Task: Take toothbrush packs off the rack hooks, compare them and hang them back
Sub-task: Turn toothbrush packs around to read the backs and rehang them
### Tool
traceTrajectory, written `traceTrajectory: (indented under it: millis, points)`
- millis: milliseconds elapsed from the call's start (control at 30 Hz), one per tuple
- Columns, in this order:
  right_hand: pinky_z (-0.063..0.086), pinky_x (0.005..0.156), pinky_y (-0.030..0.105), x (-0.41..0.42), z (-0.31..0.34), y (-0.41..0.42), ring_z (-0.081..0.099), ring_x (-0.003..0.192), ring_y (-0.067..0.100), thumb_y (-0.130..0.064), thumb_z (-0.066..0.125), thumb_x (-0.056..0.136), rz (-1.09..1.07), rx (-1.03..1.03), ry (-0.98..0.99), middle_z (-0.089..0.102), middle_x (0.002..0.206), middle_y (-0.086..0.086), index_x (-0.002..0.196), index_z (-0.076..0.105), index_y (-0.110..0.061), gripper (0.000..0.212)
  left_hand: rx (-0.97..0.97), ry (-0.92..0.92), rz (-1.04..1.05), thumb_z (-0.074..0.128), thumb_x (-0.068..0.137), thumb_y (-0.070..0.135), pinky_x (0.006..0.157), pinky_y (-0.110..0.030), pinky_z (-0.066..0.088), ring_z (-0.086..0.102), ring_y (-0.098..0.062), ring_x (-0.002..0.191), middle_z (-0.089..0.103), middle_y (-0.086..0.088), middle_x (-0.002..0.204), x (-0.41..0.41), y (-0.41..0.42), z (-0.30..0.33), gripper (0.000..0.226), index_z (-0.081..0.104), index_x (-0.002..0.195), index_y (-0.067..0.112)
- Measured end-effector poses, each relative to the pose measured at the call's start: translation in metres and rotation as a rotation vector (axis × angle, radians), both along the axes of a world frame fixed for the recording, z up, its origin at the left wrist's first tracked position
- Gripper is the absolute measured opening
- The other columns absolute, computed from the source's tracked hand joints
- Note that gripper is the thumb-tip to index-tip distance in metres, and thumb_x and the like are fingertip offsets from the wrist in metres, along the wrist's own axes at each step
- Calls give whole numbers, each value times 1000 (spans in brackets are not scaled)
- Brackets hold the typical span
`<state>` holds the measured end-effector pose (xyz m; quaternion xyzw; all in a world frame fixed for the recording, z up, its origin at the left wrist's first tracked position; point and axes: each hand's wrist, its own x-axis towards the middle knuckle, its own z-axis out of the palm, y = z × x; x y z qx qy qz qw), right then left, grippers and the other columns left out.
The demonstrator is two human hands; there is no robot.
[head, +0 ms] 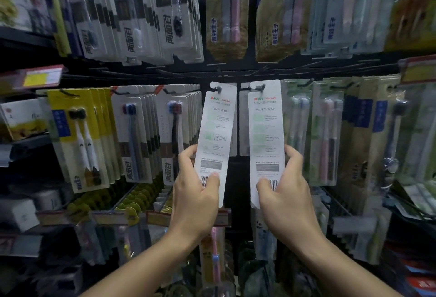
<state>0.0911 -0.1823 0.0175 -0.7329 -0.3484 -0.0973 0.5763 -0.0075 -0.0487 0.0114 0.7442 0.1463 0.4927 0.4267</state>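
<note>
Two long white toothbrush packs face me with their printed backs. My left hand (197,190) grips the lower part of the left pack (215,131), thumb on its barcode. My right hand (284,188) grips the right pack (265,131) the same way. Both packs stand nearly upright in front of the rack's middle row. The hang hole of each pack sits at the tip of a black hook (218,89), the right one at its own hook (260,87); whether the packs rest on the hooks I cannot tell.
Rows of hanging toothbrush packs fill the rack: yellow packs (77,136) at left, white packs (139,141) beside them, green and beige packs (328,131) at right. More packs hang above and below. Price tags (35,78) line the rails. Boxes (18,119) stand on left shelves.
</note>
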Motion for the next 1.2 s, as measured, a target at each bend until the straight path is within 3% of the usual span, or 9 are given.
traceTrajectory:
  millis: [300, 500, 667, 800, 900, 1033, 1133, 1200]
  points:
    - [55, 79, 27, -2, -2, -13, 63, 106, 4, -9, 56, 97, -10, -2, -39, 61, 125, -18, 136, 26, -42, 59, 49, -18, 13, 59, 102, 5, 71, -16, 56, 66, 6, 100, 64, 19, 117, -17, -4, 1, 47, 40, 133, 34]
    - [51, 75, 18, -3, -1, -19, 62, 108, -3, -10, 58, 98, 14, 16, -65, 57, 122, -27, 130, 25, -45, 58, 71, -39, 11, 61, 102, 7, 74, -20, 60, 68, 1, 106, 64, 18, 123, -23, -5, 4, 49, 38, 129, 41]
    - [49, 76, 16, -2, -1, -24, 63, 106, -4, -26, 73, 95, 29, 50, -61, 60, 119, -26, 131, 26, -42, 62, 100, -35, 44, 70, 99, 15, 78, -23, 62, 69, -1, 108, 66, 16, 123, -22, -6, -1, 52, 40, 133, 41]
    - [54, 78, 19, -1, -2, -29, 64, 103, -5, -34, 83, 87, 27, 71, -56, 60, 116, -26, 130, 27, -41, 72, 156, -29, 73, 66, 100, 14, 80, -15, 58, 62, 9, 109, 61, 19, 120, -19, -9, -5, 47, 42, 132, 40]
    - [58, 75, 25, 1, -3, -34, 67, 98, -1, -33, 80, 88, 4, 83, -62, 64, 114, -21, 133, 30, -38, 67, 180, -18, 85, 62, 102, 15, 81, -11, 53, 53, 14, 114, 53, 23, 122, -15, -13, -5, 47, 41, 134, 43]
    - [58, 78, 27, 4, -6, -39, 67, 100, -1, -30, 74, 92, 76, 109, -34, 64, 119, -18, 139, 32, -35, 63, 254, -32, 127, 54, 101, 22, 79, -16, 50, 56, 2, 107, 51, 21, 112, -11, -14, -4, 30, 50, 128, 35]
    - [56, 80, 31, 6, -10, -44, 66, 99, 6, -41, 69, 90, 151, 106, -25, 63, 119, -16, 141, 34, -38, 62, 286, -12, 111, 51, 97, 28, 82, -17, 51, 60, 0, 106, 58, 17, 115, -10, -18, -4, 43, 54, 140, 23]
    - [54, 75, 34, 7, -14, -47, 63, 90, 11, -51, 62, 84, 171, 98, -24, 63, 112, -10, 141, 36, -41, 64, 282, -2, 67, 49, 98, 30, 71, -19, 54, 67, -2, 92, 67, 21, 111, -11, -20, -4, 49, 52, 147, 25]
